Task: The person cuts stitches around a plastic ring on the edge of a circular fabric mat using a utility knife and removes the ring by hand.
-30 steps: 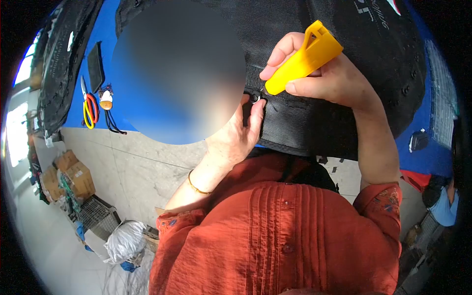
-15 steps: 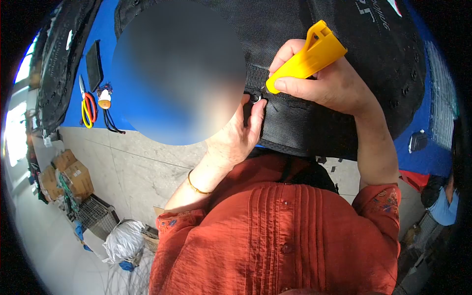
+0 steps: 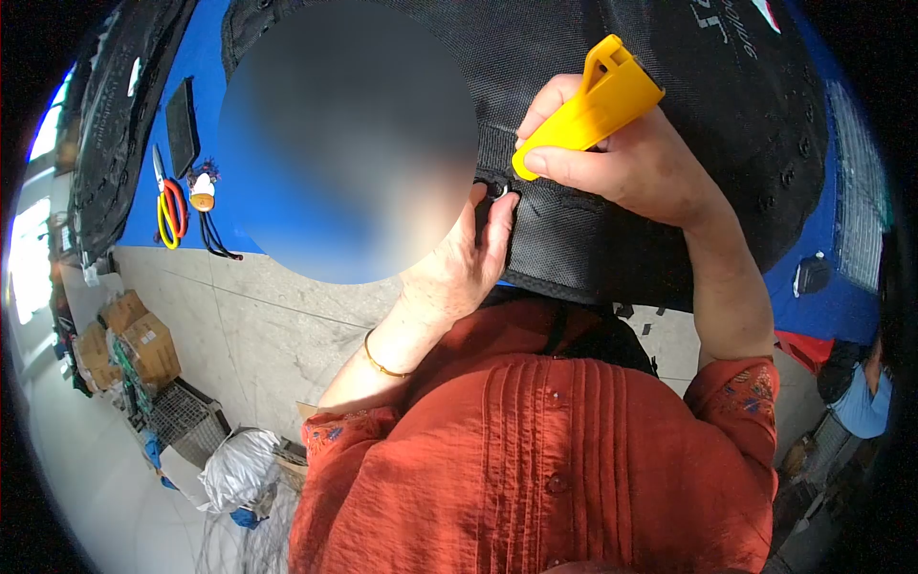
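My right hand [image 3: 631, 167] is wrapped round a yellow plastic hand tool [image 3: 583, 115] whose narrow end points down and left; the kind of tool is not clear. That end is at a seam of the black woven fabric [image 3: 574, 244], close to a small shiny ring [image 3: 499, 190]. At this ring, my left hand [image 3: 454, 273] is closed, thumb and fingers pinching the ring and the fabric edge about it. A blurred disc covers part of the left fingers and the fabric beside them.
On the blue table [image 3: 258, 225] at left lie scissors [image 3: 170, 212] with red and yellow handles, a dark flat object [image 3: 182, 126] and a small white-and-orange item [image 3: 202, 193]. Cardboard boxes [image 3: 148, 344], a wire crate [image 3: 191, 421] and a silvery bag [image 3: 239, 469] stand on the floor.
My right hand and the yellow tool have shifted slightly left and up. My left hand has stayed in place.
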Demonstrator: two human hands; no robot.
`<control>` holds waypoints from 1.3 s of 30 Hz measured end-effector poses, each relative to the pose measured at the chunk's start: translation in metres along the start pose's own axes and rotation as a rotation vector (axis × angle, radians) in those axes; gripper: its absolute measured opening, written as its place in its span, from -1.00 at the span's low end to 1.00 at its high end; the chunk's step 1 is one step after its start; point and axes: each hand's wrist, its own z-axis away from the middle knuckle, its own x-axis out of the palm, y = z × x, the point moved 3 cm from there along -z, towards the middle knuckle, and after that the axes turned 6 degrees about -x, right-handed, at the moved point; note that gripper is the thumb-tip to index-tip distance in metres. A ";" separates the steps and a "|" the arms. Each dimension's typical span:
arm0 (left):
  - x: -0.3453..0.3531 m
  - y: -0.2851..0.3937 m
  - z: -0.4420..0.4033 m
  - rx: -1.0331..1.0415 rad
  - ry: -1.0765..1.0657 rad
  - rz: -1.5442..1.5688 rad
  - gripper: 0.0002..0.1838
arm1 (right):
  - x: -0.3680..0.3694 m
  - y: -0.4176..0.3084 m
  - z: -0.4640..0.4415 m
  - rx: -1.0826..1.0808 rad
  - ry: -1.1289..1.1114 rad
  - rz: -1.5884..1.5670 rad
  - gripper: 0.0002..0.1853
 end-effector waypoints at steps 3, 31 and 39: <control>0.000 -0.001 0.000 0.006 -0.005 0.005 -0.68 | 0.000 -0.001 -0.001 0.055 -0.011 -0.046 -0.79; 0.000 -0.002 0.002 0.011 0.000 0.002 -0.69 | -0.005 0.002 0.000 0.002 -0.081 0.013 -0.81; -0.002 -0.001 0.001 -0.008 -0.021 0.027 -0.70 | -0.008 0.009 -0.003 -0.131 0.111 0.085 -0.78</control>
